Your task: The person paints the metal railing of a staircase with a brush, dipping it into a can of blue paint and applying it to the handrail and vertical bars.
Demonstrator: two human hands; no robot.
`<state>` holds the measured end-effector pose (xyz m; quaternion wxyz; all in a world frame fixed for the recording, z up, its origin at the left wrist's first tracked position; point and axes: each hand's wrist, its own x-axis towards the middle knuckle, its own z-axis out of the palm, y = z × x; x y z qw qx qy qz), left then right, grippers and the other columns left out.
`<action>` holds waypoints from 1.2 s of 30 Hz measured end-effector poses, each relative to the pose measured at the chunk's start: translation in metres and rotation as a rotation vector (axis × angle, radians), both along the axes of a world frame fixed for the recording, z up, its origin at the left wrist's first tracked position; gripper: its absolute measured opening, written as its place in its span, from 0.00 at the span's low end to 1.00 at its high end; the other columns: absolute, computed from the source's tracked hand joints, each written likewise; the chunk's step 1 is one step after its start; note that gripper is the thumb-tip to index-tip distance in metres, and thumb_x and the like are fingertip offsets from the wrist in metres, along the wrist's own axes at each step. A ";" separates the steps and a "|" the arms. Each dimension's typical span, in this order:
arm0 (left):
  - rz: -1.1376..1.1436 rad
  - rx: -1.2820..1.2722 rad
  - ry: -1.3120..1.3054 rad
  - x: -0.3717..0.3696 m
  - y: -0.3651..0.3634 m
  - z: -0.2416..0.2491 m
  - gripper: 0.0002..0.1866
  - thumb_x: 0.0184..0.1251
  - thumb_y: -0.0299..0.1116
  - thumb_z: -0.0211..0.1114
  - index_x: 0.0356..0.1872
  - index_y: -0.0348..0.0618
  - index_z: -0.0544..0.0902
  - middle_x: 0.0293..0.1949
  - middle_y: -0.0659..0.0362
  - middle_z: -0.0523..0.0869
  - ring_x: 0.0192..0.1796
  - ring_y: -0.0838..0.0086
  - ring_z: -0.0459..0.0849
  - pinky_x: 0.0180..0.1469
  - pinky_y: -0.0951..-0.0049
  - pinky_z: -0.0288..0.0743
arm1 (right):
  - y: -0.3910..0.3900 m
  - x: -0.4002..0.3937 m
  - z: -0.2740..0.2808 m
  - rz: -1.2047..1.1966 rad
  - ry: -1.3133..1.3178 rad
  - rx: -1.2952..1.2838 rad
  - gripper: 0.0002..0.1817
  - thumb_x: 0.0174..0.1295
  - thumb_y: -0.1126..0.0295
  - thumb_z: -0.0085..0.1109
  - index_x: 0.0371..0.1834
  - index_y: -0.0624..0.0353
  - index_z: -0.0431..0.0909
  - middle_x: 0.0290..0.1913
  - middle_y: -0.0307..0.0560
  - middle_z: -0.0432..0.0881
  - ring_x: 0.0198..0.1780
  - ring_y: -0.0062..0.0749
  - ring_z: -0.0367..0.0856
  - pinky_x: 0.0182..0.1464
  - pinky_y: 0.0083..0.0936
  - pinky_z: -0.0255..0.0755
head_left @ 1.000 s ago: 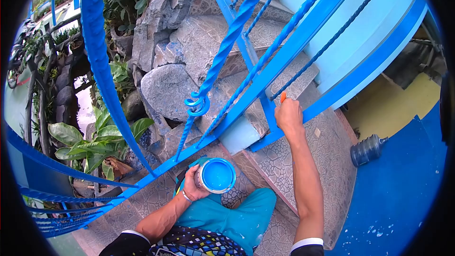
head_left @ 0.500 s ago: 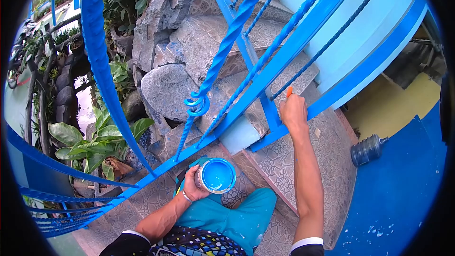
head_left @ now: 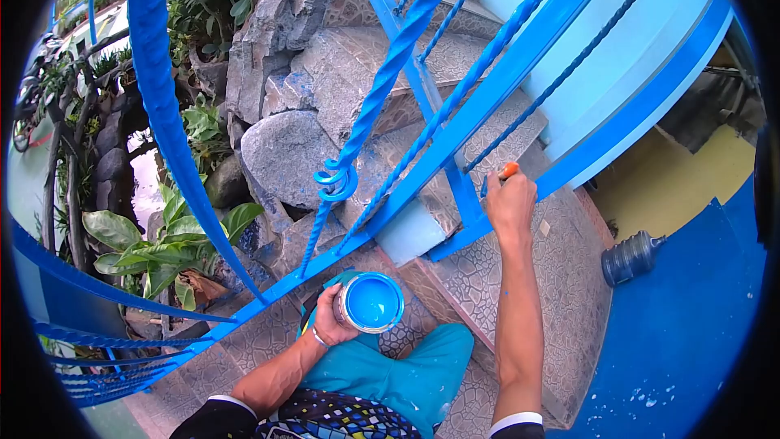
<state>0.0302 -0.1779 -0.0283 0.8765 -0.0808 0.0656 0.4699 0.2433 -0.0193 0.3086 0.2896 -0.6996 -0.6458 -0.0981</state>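
Note:
My left hand (head_left: 331, 319) is wrapped round a can of blue paint (head_left: 373, 302), held over my lap with its open top facing me. In my right hand (head_left: 512, 205) is a paintbrush (head_left: 508, 170) with an orange handle; a blue-coated part of it shows at the left of my fingers. That hand is close to the lower end of a dark twisted baluster (head_left: 561, 81) and beside the blue bottom rail (head_left: 552, 183) of the railing. A flat blue rail (head_left: 455, 138) runs diagonally between my two hands.
Tiled steps (head_left: 520, 301) curve up past a rough stone wall (head_left: 290, 154). Leafy plants (head_left: 154, 244) grow at the left behind more blue railing (head_left: 183, 138). A clear plastic water jug (head_left: 630, 258) lies on the blue surface (head_left: 666, 341) at the right.
My right hand has shifted slightly right and down, and the brush has tilted so its blue part now shows. My left hand and the can stay in place.

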 end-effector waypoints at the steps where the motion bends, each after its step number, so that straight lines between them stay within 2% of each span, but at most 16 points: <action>1: -0.002 0.000 -0.001 0.001 0.000 -0.003 0.34 0.73 0.59 0.60 0.70 0.47 0.85 0.70 0.49 0.87 0.71 0.50 0.84 0.77 0.37 0.71 | -0.001 0.000 -0.005 -0.006 -0.033 -0.041 0.14 0.70 0.67 0.70 0.43 0.71 0.88 0.36 0.71 0.90 0.42 0.67 0.91 0.49 0.54 0.82; 3: -0.005 0.001 -0.001 0.001 0.001 -0.003 0.34 0.73 0.59 0.60 0.70 0.47 0.85 0.70 0.50 0.87 0.71 0.50 0.84 0.77 0.37 0.71 | -0.002 -0.003 -0.014 -0.016 -0.098 -0.120 0.12 0.71 0.67 0.69 0.45 0.69 0.88 0.35 0.68 0.90 0.42 0.66 0.91 0.49 0.54 0.82; 9: -0.001 -0.014 0.008 0.000 -0.002 0.003 0.33 0.73 0.59 0.59 0.69 0.49 0.86 0.69 0.50 0.87 0.71 0.49 0.84 0.76 0.38 0.72 | -0.018 -0.005 -0.006 0.034 0.178 0.022 0.12 0.72 0.66 0.69 0.48 0.65 0.89 0.36 0.65 0.91 0.42 0.65 0.91 0.47 0.52 0.81; 10: -0.005 -0.007 0.004 0.001 -0.002 0.001 0.33 0.73 0.59 0.59 0.69 0.49 0.86 0.69 0.50 0.88 0.71 0.49 0.84 0.76 0.38 0.73 | -0.014 0.001 -0.014 0.039 0.154 0.059 0.12 0.72 0.66 0.69 0.50 0.63 0.89 0.36 0.64 0.91 0.41 0.63 0.91 0.46 0.51 0.81; 13: -0.016 0.013 -0.004 0.001 0.000 0.002 0.32 0.73 0.58 0.60 0.69 0.49 0.86 0.69 0.50 0.88 0.70 0.50 0.84 0.76 0.39 0.73 | -0.017 0.004 -0.030 0.074 0.092 -0.041 0.12 0.72 0.67 0.70 0.50 0.63 0.89 0.37 0.62 0.92 0.40 0.61 0.92 0.46 0.49 0.81; 14: -0.018 0.011 -0.003 0.001 0.000 0.003 0.32 0.73 0.58 0.60 0.69 0.49 0.86 0.69 0.50 0.88 0.70 0.50 0.85 0.76 0.39 0.73 | -0.022 0.003 -0.034 0.128 0.040 0.014 0.12 0.71 0.67 0.70 0.51 0.62 0.90 0.38 0.62 0.92 0.41 0.58 0.92 0.46 0.48 0.81; 17: -0.020 0.010 -0.029 0.001 0.000 -0.005 0.32 0.73 0.58 0.60 0.69 0.48 0.86 0.68 0.51 0.88 0.70 0.51 0.85 0.77 0.40 0.72 | -0.028 0.003 -0.033 0.106 0.263 0.077 0.12 0.71 0.68 0.70 0.52 0.62 0.90 0.39 0.61 0.93 0.41 0.59 0.92 0.48 0.48 0.82; 18: -0.027 0.012 -0.041 0.001 0.000 -0.008 0.32 0.73 0.58 0.60 0.68 0.48 0.86 0.68 0.51 0.88 0.70 0.51 0.85 0.77 0.40 0.72 | -0.028 0.005 -0.033 0.083 0.256 0.101 0.12 0.71 0.69 0.70 0.52 0.62 0.90 0.42 0.59 0.93 0.43 0.58 0.92 0.50 0.48 0.82; 21: -0.030 0.004 -0.023 0.000 -0.002 0.000 0.32 0.73 0.58 0.60 0.67 0.48 0.87 0.68 0.51 0.88 0.70 0.52 0.85 0.77 0.41 0.72 | -0.014 0.020 -0.059 0.205 0.139 0.165 0.12 0.70 0.70 0.71 0.52 0.62 0.90 0.46 0.57 0.93 0.47 0.56 0.91 0.54 0.47 0.82; 22: -0.022 0.003 -0.010 -0.001 -0.001 0.004 0.32 0.73 0.58 0.60 0.67 0.48 0.87 0.68 0.51 0.88 0.70 0.52 0.85 0.77 0.41 0.72 | -0.016 0.020 -0.065 0.232 0.053 0.179 0.12 0.68 0.71 0.73 0.53 0.60 0.90 0.49 0.54 0.93 0.51 0.54 0.90 0.57 0.45 0.81; 26: -0.009 0.006 -0.019 -0.001 -0.002 0.002 0.32 0.73 0.58 0.60 0.67 0.48 0.87 0.68 0.51 0.88 0.70 0.52 0.85 0.77 0.41 0.72 | -0.032 0.015 -0.062 0.264 0.149 0.221 0.11 0.68 0.72 0.73 0.52 0.57 0.91 0.51 0.52 0.93 0.51 0.52 0.89 0.57 0.43 0.81; 29: -0.025 0.001 -0.020 0.000 -0.001 -0.007 0.32 0.74 0.58 0.60 0.68 0.48 0.87 0.69 0.51 0.88 0.71 0.52 0.84 0.78 0.40 0.71 | -0.030 0.014 -0.056 0.217 0.088 0.271 0.12 0.66 0.74 0.74 0.52 0.59 0.92 0.51 0.54 0.94 0.55 0.50 0.91 0.60 0.41 0.82; 32: -0.021 0.002 0.005 0.000 -0.003 0.004 0.32 0.74 0.58 0.59 0.68 0.49 0.86 0.69 0.52 0.88 0.72 0.51 0.83 0.78 0.40 0.70 | -0.023 0.018 -0.072 0.302 0.060 0.277 0.12 0.67 0.74 0.74 0.52 0.60 0.92 0.51 0.53 0.94 0.55 0.48 0.91 0.59 0.40 0.82; 36: -0.013 0.009 -0.014 0.001 0.001 -0.006 0.33 0.74 0.59 0.58 0.69 0.50 0.86 0.71 0.51 0.86 0.73 0.50 0.82 0.78 0.38 0.69 | -0.034 0.019 -0.073 0.317 0.176 0.289 0.12 0.65 0.76 0.75 0.52 0.60 0.92 0.52 0.54 0.94 0.55 0.50 0.91 0.60 0.40 0.82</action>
